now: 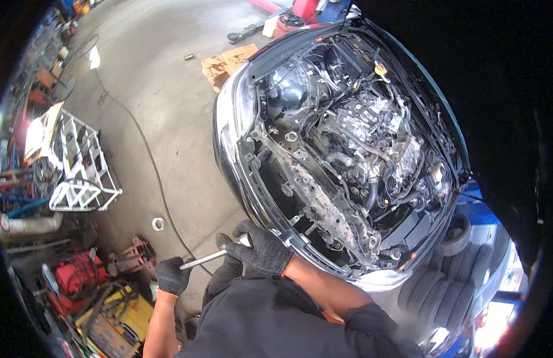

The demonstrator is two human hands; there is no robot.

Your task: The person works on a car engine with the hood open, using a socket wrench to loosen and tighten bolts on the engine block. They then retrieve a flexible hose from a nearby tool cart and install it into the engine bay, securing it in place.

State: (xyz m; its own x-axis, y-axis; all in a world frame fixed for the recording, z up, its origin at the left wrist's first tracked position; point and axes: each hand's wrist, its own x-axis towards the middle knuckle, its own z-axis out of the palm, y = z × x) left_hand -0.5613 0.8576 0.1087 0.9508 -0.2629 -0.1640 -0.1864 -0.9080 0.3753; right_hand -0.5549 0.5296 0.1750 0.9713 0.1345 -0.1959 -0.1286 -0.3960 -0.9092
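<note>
My left hand (pixel 173 275), in a dark knit glove with an orange cuff, is closed around the lower-left end of a chrome metal bar (pixel 207 259), perhaps a ratchet or breaker bar. At the other end my right hand (pixel 263 250), gloved alike, grips near a shiny rounded metal part (pixel 245 240). What lies under those fingers is hidden. Both hands are in front of my body, beside the front bumper (pixel 254 197) of a car with its hood raised. The exposed engine (pixel 366 138) lies beyond the radiator support (pixel 316 197).
White metal rack (pixel 81 165) at left; red machine (pixel 79 275) and yellow equipment (pixel 119 322) at lower left. A black cable (pixel 144 134) crosses the concrete floor near a white ring (pixel 158 223). Stained cardboard (pixel 227 62) lies by the car; stacked tires (pixel 442 286) stand right.
</note>
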